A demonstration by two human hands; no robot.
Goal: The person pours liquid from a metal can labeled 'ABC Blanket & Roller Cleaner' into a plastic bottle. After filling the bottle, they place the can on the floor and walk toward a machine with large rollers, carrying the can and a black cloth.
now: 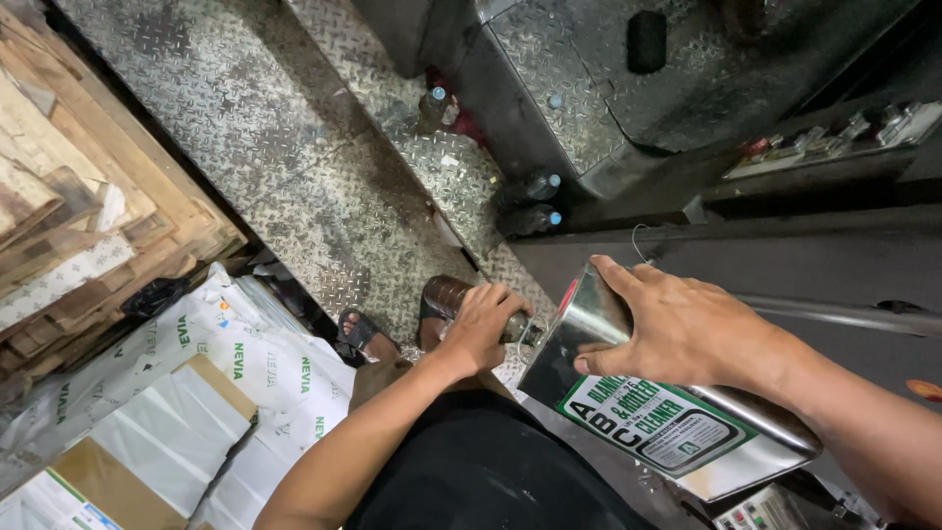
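Gripping a tilted rectangular metal can with the right hand, green-and-white label facing up, while the left hand is wrapped tight round a brown bottle at its spout. White printed sacks sit lower left on the tread-plate floor.

My left hand hides the bottle's neck, and beside it the can's spout is too small to tell.
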